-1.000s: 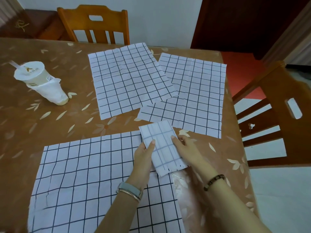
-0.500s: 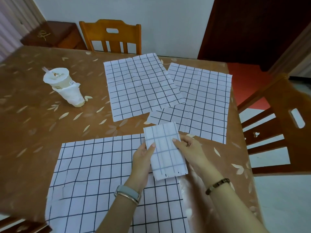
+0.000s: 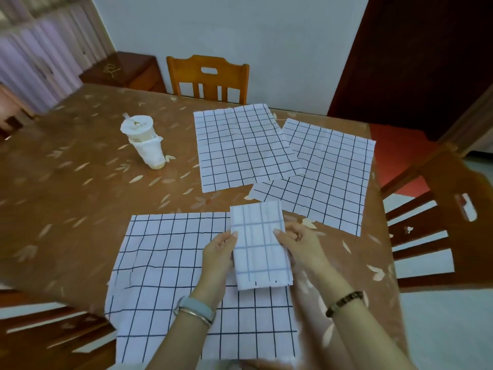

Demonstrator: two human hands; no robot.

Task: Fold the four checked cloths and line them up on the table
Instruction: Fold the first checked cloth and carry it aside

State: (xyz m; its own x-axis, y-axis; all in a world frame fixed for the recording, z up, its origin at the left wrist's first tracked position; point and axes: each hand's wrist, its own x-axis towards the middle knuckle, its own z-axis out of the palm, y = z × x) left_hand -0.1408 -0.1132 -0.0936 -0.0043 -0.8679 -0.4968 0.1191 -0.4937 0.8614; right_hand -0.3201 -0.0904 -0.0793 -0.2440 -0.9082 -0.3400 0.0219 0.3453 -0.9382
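Observation:
A folded checked cloth (image 3: 260, 245), a narrow white rectangle with faint lines, is held between both hands. My left hand (image 3: 219, 252) grips its left edge and my right hand (image 3: 298, 243) grips its right edge. It hangs over the right part of a large checked cloth (image 3: 170, 268) spread flat at the table's near side. Two more checked cloths lie flat farther back: one (image 3: 240, 145) in the middle overlaps the left edge of the other (image 3: 330, 172) near the table's right edge.
A sealed drink cup (image 3: 145, 141) with a straw stands on the brown leaf-patterned table (image 3: 66, 182) at the left. Wooden chairs stand at the far side (image 3: 208, 76), the right (image 3: 437, 214) and the near left (image 3: 53, 332).
The camera view has shifted so everything sits lower and further right in frame. My hands still hold the folded cloth, which now stands straighter over the near cloth.

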